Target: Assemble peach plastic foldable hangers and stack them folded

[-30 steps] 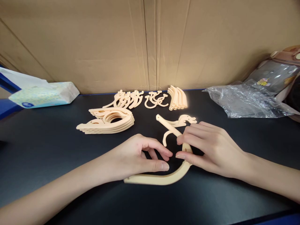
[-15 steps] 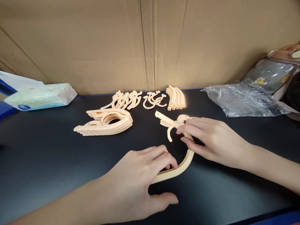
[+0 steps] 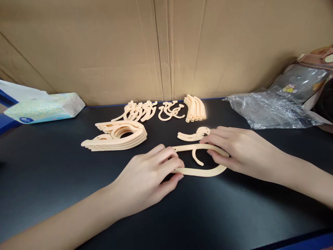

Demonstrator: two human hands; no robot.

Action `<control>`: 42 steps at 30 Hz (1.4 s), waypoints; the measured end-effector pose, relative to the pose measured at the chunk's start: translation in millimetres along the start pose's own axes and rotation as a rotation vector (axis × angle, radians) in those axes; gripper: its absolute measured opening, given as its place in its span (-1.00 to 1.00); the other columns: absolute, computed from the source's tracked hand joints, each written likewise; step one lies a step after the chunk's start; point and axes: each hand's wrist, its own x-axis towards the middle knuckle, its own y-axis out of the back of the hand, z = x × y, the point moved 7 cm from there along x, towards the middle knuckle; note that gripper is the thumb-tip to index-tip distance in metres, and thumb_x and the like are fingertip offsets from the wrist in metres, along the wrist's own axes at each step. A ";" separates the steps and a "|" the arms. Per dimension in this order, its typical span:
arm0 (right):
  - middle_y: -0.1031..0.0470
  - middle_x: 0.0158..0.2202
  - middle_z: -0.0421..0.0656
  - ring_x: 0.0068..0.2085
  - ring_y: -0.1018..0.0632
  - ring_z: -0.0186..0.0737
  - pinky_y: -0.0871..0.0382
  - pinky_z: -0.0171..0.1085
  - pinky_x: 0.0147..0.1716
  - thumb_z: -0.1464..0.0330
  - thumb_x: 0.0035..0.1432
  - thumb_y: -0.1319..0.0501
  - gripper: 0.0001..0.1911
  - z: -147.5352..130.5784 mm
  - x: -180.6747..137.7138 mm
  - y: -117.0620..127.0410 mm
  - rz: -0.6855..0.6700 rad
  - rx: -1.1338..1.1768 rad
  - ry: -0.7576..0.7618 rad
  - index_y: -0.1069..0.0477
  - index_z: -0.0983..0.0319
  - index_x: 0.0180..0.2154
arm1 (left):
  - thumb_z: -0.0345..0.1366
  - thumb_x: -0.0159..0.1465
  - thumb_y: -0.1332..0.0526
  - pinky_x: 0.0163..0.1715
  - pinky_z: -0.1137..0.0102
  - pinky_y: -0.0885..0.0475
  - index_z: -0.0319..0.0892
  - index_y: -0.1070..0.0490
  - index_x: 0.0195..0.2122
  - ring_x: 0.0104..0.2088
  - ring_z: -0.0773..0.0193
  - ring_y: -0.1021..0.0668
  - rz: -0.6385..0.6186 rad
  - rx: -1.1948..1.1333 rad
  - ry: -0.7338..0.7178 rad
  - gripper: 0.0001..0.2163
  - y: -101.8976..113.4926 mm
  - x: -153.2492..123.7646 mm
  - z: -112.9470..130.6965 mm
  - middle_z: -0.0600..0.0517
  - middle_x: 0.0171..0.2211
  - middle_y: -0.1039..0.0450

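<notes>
A peach plastic hanger assembly (image 3: 205, 171) lies flat on the black table (image 3: 52, 180): a curved arm, a straight bar and a small hook between them. My left hand (image 3: 148, 177) pinches its left end, fingers closed round the bar and arm. My right hand (image 3: 240, 151) grips its right end, fingers curled over the bar. Just behind it lies a loose swan-shaped piece (image 3: 194, 134).
A stack of curved hanger arms (image 3: 117, 136) sits at mid-left. Behind it lie swan-shaped pieces (image 3: 140, 110), hooks (image 3: 170, 110) and bars (image 3: 195, 108). A tissue pack (image 3: 44, 107) is far left, a crumpled plastic bag (image 3: 270, 109) far right. Cardboard walls the back.
The hanger assembly has swung from steeply tilted to lying level across the table. My left hand moved from the arm's lower part to its left end; my right hand shifted right.
</notes>
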 end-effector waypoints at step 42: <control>-0.49 -0.33 -0.15 -0.33 -0.49 -0.19 -0.32 -0.24 -0.38 0.26 0.34 -0.10 -0.76 42.4 -2.5 6.5 0.011 0.038 -0.215 -0.45 0.21 -0.32 | -0.40 0.38 -0.14 -0.06 0.38 -0.38 -0.19 -0.45 -0.07 -0.03 0.24 -0.47 0.037 -0.070 -0.061 -0.85 3.0 -1.1 3.2 -0.04 -0.05 -0.46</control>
